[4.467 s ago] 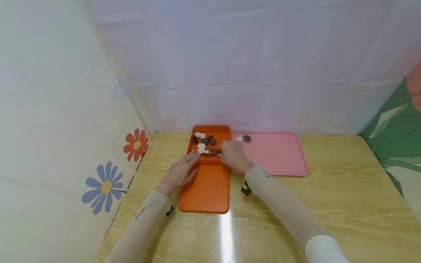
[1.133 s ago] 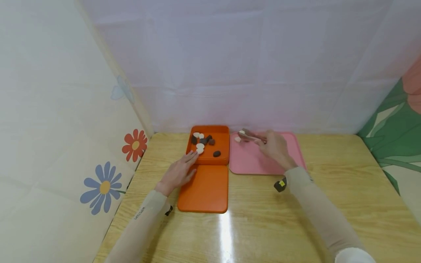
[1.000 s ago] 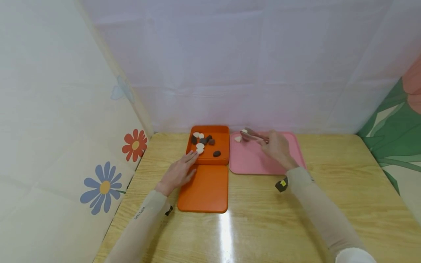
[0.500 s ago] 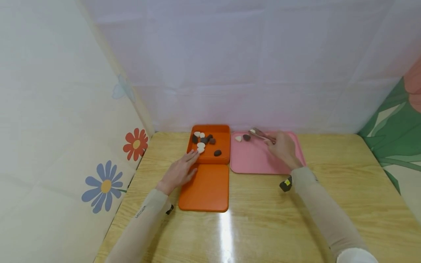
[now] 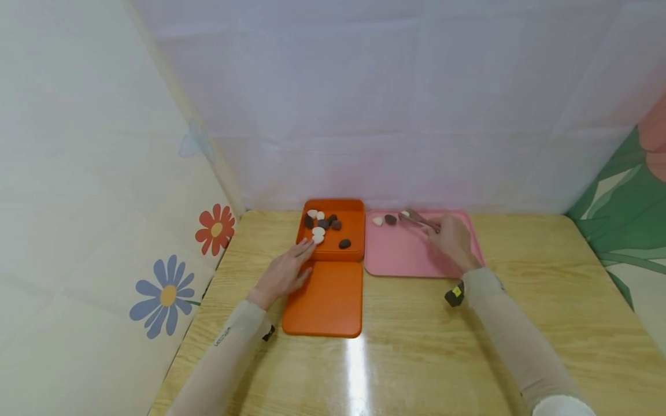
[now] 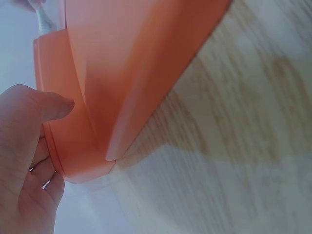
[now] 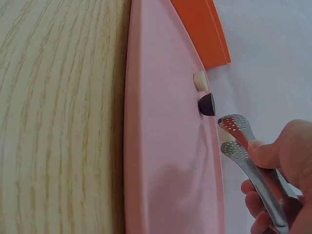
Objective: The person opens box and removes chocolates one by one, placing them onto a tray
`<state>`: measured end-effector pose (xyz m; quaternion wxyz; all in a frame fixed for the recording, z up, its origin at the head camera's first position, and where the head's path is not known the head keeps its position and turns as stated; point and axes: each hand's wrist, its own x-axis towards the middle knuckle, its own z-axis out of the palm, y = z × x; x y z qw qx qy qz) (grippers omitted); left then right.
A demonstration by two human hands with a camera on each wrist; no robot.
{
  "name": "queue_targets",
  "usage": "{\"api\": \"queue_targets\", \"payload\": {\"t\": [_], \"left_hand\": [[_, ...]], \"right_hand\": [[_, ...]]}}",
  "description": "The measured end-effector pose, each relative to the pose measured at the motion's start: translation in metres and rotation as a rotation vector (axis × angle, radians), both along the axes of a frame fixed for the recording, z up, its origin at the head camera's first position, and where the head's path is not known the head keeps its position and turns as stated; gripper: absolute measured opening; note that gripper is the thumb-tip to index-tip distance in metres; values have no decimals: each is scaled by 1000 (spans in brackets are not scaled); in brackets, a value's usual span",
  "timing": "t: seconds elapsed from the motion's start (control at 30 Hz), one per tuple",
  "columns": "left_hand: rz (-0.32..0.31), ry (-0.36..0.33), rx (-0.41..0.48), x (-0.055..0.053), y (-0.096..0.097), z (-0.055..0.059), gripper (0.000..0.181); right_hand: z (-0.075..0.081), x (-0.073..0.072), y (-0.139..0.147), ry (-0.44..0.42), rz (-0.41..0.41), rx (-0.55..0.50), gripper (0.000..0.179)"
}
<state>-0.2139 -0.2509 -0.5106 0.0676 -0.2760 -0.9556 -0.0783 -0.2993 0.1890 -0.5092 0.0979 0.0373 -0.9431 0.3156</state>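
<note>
My right hand [image 5: 451, 237] grips metal tongs [image 7: 261, 183] with perforated tips. Between the tips is a small cream-white piece [image 7: 226, 134], like a pebble or chocolate, held over the back of the pink tray [image 5: 411, 254]. On that tray, to the left of the tongs, lie a white piece [image 5: 377, 221] and a dark brown piece [image 5: 391, 219] side by side. My left hand [image 5: 281, 276] rests with extended fingers on the front left of the orange box [image 5: 355, 222]. Several white and dark pieces lie inside, including one dark piece [image 5: 345, 244] at front right.
The box's flat orange lid [image 5: 322, 303] lies in front of it on the wooden table [image 5: 416, 352]. A pale cloth wall [image 5: 390, 115] stands right behind box and tray. A flower-printed cloth [image 5: 104, 173] borders the left side.
My right hand took a white piece from the box with the tongs and carried it right to the pink tray, moving past the dark piece and lower. My left hand stayed put.
</note>
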Motion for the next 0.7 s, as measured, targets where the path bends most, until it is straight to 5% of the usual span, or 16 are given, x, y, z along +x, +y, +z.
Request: {"api": "queue_targets", "payload": {"t": [0.7], "left_hand": [[1, -10, 10, 0, 0, 0, 65]], "right_hand": [[-8, 2, 4, -95, 23, -16, 31]]}}
